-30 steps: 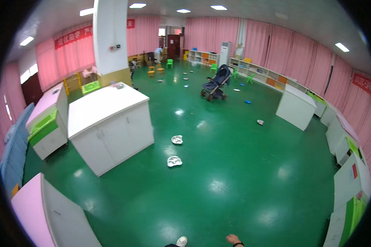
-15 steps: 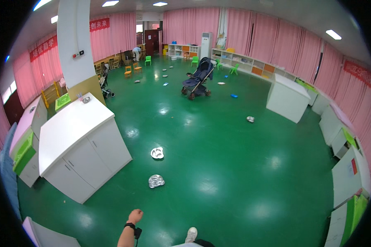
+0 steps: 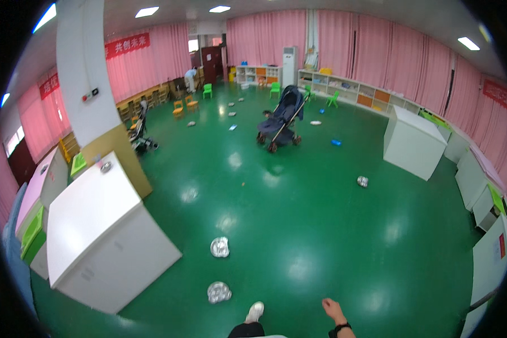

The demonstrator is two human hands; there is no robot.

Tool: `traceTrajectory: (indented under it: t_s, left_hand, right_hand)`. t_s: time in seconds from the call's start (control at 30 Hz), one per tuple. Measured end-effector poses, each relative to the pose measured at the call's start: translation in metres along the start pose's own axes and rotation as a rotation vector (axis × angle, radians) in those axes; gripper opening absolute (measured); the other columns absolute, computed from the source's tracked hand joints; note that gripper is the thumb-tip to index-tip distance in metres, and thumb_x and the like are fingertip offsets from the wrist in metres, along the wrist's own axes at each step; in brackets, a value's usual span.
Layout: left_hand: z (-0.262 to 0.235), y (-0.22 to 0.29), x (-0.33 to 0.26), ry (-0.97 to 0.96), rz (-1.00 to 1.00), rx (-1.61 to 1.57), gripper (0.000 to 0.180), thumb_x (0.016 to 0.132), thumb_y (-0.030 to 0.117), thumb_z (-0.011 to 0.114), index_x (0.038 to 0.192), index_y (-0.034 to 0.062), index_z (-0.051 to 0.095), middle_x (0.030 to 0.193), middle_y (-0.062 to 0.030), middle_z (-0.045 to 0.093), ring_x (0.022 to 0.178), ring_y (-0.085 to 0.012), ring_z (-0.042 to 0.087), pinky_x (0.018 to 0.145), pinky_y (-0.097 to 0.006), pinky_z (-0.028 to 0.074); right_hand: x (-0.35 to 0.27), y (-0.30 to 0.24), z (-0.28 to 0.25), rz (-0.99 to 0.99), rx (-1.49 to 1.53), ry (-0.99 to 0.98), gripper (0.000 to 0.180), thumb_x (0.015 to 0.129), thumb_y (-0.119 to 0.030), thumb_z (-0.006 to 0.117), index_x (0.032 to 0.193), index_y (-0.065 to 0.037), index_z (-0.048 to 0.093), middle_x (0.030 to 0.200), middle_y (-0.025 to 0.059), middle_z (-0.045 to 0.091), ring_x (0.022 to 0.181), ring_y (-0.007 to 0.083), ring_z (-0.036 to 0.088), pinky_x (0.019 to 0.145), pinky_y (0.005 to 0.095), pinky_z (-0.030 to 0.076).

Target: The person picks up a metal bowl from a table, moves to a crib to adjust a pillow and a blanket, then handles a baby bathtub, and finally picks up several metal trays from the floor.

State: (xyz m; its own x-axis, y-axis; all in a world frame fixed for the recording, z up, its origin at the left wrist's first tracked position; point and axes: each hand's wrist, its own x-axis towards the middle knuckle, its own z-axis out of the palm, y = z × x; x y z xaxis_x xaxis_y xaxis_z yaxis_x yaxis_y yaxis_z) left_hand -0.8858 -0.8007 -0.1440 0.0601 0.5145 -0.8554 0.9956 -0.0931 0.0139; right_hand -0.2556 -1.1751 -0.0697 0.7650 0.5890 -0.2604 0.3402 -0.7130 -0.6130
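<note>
Change since earlier: half a second before, a forearm with a dark wristband showed at the lower left of centre; it was gone, and a hand came in at the lower right instead. The two silver things lay further left and lower in view.
Right hand (image 3: 333,310): at the bottom edge, bare, dark wristband on the wrist, hanging over the green floor (image 3: 321,225). It held nothing; the fingers looked loose, though they were too small to tell for sure.
Left hand: out of view.
Shoe (image 3: 254,311): white, just left of the right hand, on the floor.
Near silver thing (image 3: 218,292): crumpled and shiny, on the floor just left of the shoe, close to the white cabinet (image 3: 104,236).
Far silver thing (image 3: 220,247): the same kind, a little beyond the near one.
Third silver thing (image 3: 363,181): well apart, near the white cabinet on the right (image 3: 414,143).
Pram (image 3: 280,117): dark blue, mid-room.
Person (image 3: 191,79): bent over by the far chairs.
</note>
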Motion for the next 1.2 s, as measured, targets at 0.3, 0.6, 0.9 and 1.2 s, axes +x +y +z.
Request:
traceTrajectory:
  t_s: [0.3, 0.6, 0.9, 1.2]
  left_hand:
    - [-0.258, 0.439, 0.143, 0.645, 0.332, -0.427, 0.036, 0.075, 0.028, 0.047, 0.086, -0.0033, 0.06, 0.094, -0.0256, 0.057, 0.091, -0.0387, 0.055, 0.079, -0.044, 0.044]
    - [-0.297, 0.833, 0.096, 0.435, 0.851, 0.07, 0.037, 0.076, 0.036, 0.046, 0.099, 0.009, 0.059, 0.1, -0.0151, 0.059, 0.094, -0.0337, 0.054, 0.08, -0.04, 0.044]
    - [-0.3, 0.938, 0.208, 0.158, 0.388, 0.339, 0.042, 0.073, 0.037, 0.047, 0.093, 0.0035, 0.061, 0.1, -0.0172, 0.06, 0.093, -0.0298, 0.057, 0.081, -0.038, 0.045]
    - [-0.378, 1.091, 0.332, 0.333, 0.553, 0.633, 0.037, 0.073, 0.029, 0.047, 0.089, -0.0014, 0.061, 0.097, -0.0178, 0.06, 0.093, -0.0341, 0.057, 0.08, -0.041, 0.046]
  right_hand:
    - [-0.151, 0.19, 0.006, 0.903, -0.049, -0.09, 0.048, 0.083, -0.044, 0.039, 0.117, -0.012, 0.048, 0.111, 0.0182, 0.053, 0.103, 0.0345, 0.05, 0.087, 0.0423, 0.041]
    - [0.035, 0.152, -0.081, 1.06, 0.225, -0.002, 0.037, 0.077, -0.032, 0.048, 0.106, -0.01, 0.054, 0.101, 0.0147, 0.058, 0.095, 0.0313, 0.054, 0.083, 0.0416, 0.043]
    - [0.445, 0.141, -0.214, -0.34, -0.578, 0.081, 0.026, 0.073, -0.018, 0.052, 0.097, -0.009, 0.057, 0.087, 0.0101, 0.061, 0.086, 0.0253, 0.056, 0.077, 0.038, 0.044]
    - [0.65, -0.146, -0.374, -1.423, -0.474, 0.14, 0.033, 0.078, -0.016, 0.047, 0.108, -0.002, 0.047, 0.11, 0.0086, 0.049, 0.107, 0.0206, 0.046, 0.095, 0.0337, 0.035]
